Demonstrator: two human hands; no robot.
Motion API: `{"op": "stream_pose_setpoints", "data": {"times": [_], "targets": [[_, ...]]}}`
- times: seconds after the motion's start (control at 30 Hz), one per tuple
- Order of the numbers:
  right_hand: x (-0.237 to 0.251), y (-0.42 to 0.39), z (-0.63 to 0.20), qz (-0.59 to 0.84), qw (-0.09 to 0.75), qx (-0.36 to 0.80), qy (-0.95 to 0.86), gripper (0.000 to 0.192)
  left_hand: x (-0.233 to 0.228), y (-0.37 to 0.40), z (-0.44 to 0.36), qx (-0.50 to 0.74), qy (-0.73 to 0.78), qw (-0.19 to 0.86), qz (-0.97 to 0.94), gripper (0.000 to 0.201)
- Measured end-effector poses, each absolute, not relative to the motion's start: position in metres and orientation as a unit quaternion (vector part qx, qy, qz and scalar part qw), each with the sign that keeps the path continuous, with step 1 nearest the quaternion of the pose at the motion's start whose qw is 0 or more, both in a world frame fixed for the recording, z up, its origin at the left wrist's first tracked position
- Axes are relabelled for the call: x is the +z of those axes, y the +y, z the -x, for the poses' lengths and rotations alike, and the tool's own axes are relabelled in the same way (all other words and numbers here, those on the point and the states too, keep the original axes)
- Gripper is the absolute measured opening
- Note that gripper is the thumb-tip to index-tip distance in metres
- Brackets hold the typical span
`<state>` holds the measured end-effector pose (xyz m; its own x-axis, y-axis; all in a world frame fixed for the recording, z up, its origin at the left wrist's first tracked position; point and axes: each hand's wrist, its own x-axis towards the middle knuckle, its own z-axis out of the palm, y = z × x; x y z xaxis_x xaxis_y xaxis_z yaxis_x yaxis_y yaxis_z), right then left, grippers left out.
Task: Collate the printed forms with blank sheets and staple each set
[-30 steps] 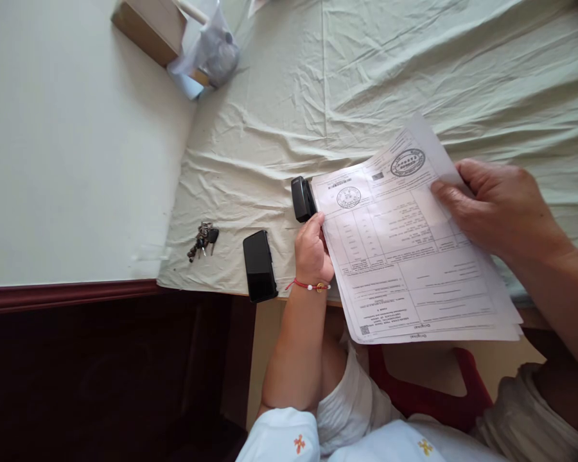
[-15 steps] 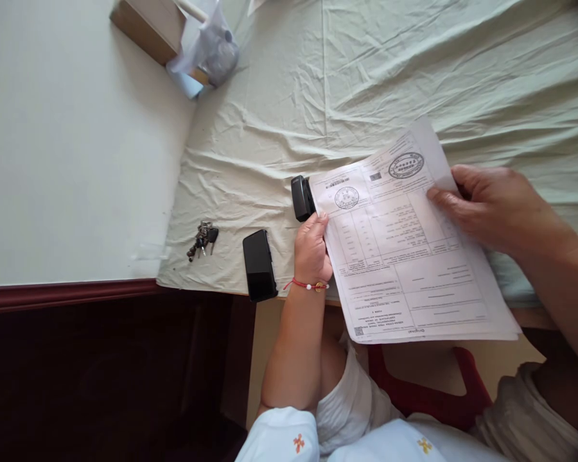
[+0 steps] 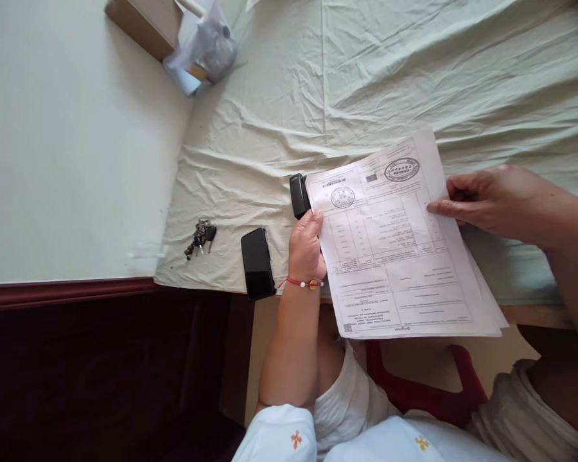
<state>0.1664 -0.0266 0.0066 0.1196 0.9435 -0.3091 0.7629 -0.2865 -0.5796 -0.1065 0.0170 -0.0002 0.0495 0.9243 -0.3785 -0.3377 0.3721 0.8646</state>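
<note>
A stack of printed papers [image 3: 395, 256] with round stamps lies tilted over the near edge of a table covered by a pale green cloth [image 3: 366, 77]. My left hand [image 3: 306, 247], a red bracelet at its wrist, grips the stack's left edge. Right beside that hand, at the papers' upper left corner, sits a small black stapler [image 3: 298, 194]. My right hand [image 3: 496, 202] pinches the right edge of the stack, thumb on top.
A black phone [image 3: 257, 263] and a bunch of keys [image 3: 200, 236] lie left of my left hand near the table edge. A cardboard box [image 3: 147, 19] and a plastic bag [image 3: 207, 45] sit at the far left. A red stool [image 3: 414, 391] is below.
The stack has turned a little and squared up, sliding slightly left. My right hand has drawn back to the right edge of the papers. My left hand stays beside the stapler.
</note>
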Motion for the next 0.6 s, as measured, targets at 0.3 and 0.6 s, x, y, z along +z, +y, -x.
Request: {"op": "stream_pose_setpoints", "data": {"times": [0.3,0.6], "targets": [[0.012,-0.026,-0.160,0.758,0.157,0.285,-0.565,0.023,-0.001,0.017,0.106,0.484,0.486,0.660,-0.307,0.008],[-0.001,-0.029,-0.157,0.738,0.312,0.272,-0.533,0.050,0.004,0.018,0.109,0.512,0.466,0.650,-0.314,0.012]]}}
